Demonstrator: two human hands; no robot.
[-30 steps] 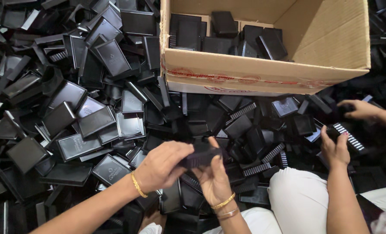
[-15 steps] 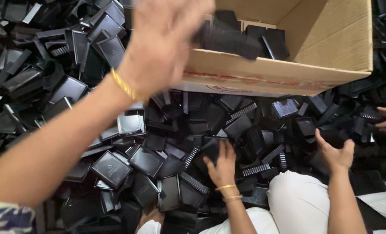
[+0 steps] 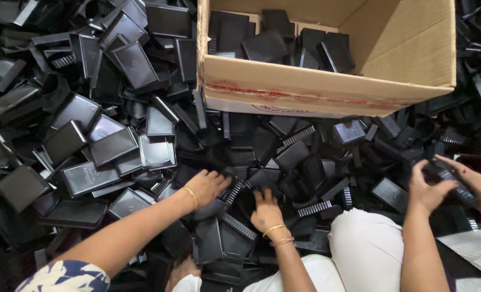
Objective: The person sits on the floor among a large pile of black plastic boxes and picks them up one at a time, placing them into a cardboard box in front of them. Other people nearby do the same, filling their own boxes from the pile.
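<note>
Where a floor might show, the head view has only a heap of black plastic parts point(image 3: 89, 140), flat rectangular trays and ribbed comb-like strips lying across one another at every angle, reaching the left, top and right edges of the picture. A cardboard box point(image 3: 327, 89) stands open on the far side of the heap, right of centre, its near wall marked with red print; black parts lie piled against its far left corner, and its right inner wall is bare. The heap runs right up to the box's near wall with no gap.

The left hand point(image 3: 207, 186) lies palm down on the heap at lower centre, a gold bangle at the wrist, fingers spread and loosely curled over the parts beneath; whether they grasp one cannot be told. The right hand point(image 3: 265, 208), with two bangles, rests just beside it, fingers bent down among the pieces, touching them without a clear hold. A ribbed strip point(image 3: 234, 190) lies between the two hands.

At the right edge another person's hands point(image 3: 451, 184) close round a black part, above a white-clad knee point(image 3: 367, 246). Open room lies only inside the box
</note>
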